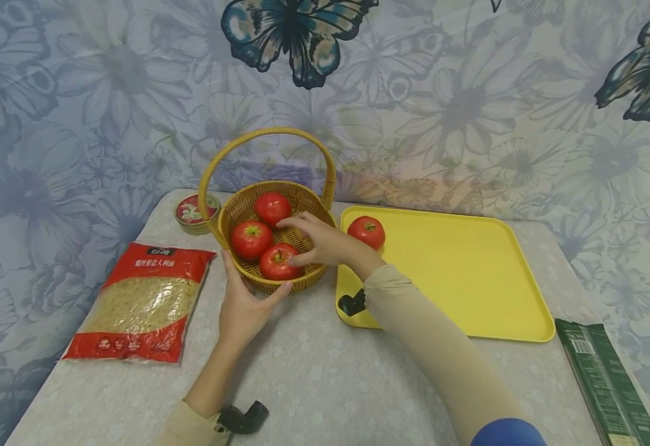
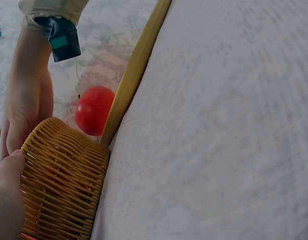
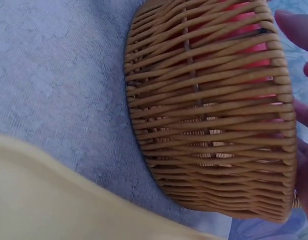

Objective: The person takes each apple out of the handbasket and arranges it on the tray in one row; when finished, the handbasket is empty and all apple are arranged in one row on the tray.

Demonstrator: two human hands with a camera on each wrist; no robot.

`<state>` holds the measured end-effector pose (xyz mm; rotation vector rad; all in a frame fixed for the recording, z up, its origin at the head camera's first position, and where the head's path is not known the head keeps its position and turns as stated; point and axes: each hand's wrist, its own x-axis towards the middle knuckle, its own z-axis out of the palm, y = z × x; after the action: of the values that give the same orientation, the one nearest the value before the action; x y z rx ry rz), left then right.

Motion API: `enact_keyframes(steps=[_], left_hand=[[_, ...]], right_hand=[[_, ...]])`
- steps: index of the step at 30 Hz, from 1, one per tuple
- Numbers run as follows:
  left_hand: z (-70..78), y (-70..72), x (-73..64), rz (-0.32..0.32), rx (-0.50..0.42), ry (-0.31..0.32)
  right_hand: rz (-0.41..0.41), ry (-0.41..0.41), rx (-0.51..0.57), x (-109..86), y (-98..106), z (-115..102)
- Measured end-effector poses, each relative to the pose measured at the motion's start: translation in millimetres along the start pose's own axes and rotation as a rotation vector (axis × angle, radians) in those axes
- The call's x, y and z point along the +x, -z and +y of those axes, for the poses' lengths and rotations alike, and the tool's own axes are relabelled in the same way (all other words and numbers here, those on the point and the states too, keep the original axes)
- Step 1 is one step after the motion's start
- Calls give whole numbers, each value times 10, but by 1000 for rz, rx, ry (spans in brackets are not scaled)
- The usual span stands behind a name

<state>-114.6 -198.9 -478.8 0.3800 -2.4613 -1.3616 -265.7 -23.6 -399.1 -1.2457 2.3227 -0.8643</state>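
Note:
A round wicker basket (image 1: 297, 283) with a tall arched handle stands on the table, with three red apples (image 1: 251, 240) inside. My left hand (image 1: 244, 313) holds its front left side, thumb at the front rim; in the left wrist view the thumb (image 2: 11, 167) lies at the wicker edge. Over the basket's right side reaches my right hand (image 1: 325, 240), fingers spread and slightly bent above the apples. Its thumb is beside the front apple (image 1: 280, 262); whether it touches is unclear. Another red apple (image 1: 366, 232) sits on the yellow tray's (image 1: 459, 279) left end.
A red-and-clear bag of pasta (image 1: 141, 303) lies left of the basket. Behind it stands a round tin (image 1: 191, 214). A green packet (image 1: 609, 384) lies at the table's right edge. A patterned wall covering (image 1: 442, 124) rises behind the table.

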Motion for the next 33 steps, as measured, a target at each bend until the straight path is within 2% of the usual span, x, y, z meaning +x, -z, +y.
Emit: enact_keyframes(steps=[6,16,25,33], left_hand=[[-2,1,-8,-13,22,23],[1,0,-9,-12,18,12],[7,-2,-11,-8,-3,1],[5,-3,-9,-7,6,4]], right_hand=[[-88,-1,-27,62,-36,39],[-179,-23,-54,106,-4,14],[-217,-51,-97,129,10,-11],[-220,-74,-76,147,-34,-39]])
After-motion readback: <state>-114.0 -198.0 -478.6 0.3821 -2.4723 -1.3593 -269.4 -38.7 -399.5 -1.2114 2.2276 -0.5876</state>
